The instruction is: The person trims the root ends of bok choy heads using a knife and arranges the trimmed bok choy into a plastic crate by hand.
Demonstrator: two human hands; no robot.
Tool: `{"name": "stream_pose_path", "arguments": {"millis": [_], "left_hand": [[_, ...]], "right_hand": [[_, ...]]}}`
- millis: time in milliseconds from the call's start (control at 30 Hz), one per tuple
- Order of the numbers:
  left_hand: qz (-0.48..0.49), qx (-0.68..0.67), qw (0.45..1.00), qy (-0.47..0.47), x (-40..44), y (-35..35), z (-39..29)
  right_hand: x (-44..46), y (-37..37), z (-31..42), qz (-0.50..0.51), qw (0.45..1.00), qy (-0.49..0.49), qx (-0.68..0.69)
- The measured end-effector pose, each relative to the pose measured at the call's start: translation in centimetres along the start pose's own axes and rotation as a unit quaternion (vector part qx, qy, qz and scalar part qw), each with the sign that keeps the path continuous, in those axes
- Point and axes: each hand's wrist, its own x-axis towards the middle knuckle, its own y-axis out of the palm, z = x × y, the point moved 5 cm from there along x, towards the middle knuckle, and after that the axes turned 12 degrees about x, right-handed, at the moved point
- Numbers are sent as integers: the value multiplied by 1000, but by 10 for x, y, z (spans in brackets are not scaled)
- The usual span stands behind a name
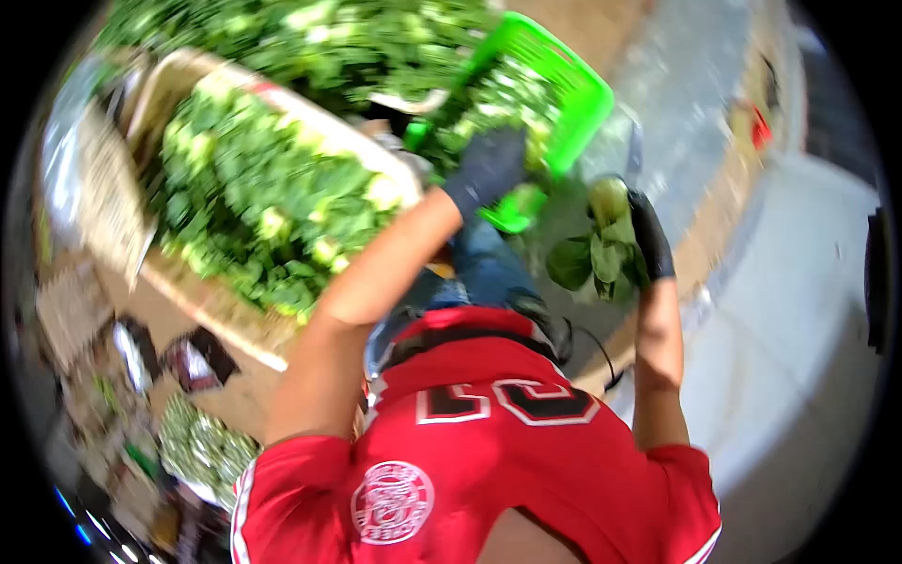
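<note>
My right hand [650, 235], in a black glove, is closed around a head of bok choy [609, 230]; its pale base points up and its leaves hang down. A thin grey blade-like shape [635, 155] sticks up just above this hand, too blurred to name for sure. My left hand [490, 167], also gloved in black, reaches over the near side of a bright green plastic basket [581, 94]. Leafy greens [512, 99] fill the basket. Motion blur hides the left fingers, and I cannot make out whether they grip any leaves.
To the left stands a large pale crate [150, 103] full of bok choy [263, 197]. More greens [319, 42] are heaped behind it. Wrapped greens [202, 442] and cardboard [75, 310] lie at lower left. A small red object [759, 127] lies at right.
</note>
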Motion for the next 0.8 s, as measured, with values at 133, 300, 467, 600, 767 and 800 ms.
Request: {"name": "stream_pose_path", "arguments": {"millis": [133,300,467,600,767,800], "left_hand": [[-300,-164,935,-89,-127,-21,95],[-475,26,782,-403,-372,-34,266],[-204,298,825,-436,-448,-33,392],[-150,258,914,-274,-397,-72,392],[154,294,935,-125,-350,-46,395],[136,309,935,-111,-352,-46,395]], "right_hand": [[102,32,-24,54,978,-11,-199],[165,211,-3,136,988,-61,-47],[141,278,-1,129,890,-181,-397],[108,267,-50,113,899,-194,-376],[79,264,-87,74,903,-132,-403],[75,268,-90,100,899,-140,-402]]}}
